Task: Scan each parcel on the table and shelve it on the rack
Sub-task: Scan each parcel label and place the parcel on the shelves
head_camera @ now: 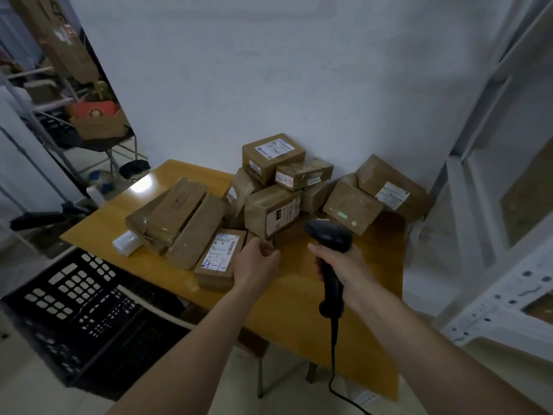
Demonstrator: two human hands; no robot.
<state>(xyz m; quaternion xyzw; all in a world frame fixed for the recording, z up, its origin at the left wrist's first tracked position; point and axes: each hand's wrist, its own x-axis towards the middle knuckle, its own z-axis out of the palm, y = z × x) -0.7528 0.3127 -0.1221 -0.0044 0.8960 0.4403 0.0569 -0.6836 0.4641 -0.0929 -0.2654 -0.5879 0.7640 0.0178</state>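
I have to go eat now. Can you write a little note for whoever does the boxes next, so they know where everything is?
Right hand grips the scanner, aimed at the pile.
Left hand is loosely curled, holds nothing, and hovers by the parcels' near edge.
Parcels are heaped on the table; green scanner light falls on the box at right. The near box has blue handwriting on its label.
The rack stands to the right.
Done: no parcel visibly shelved.
Left: scan each parcel and shelve it.
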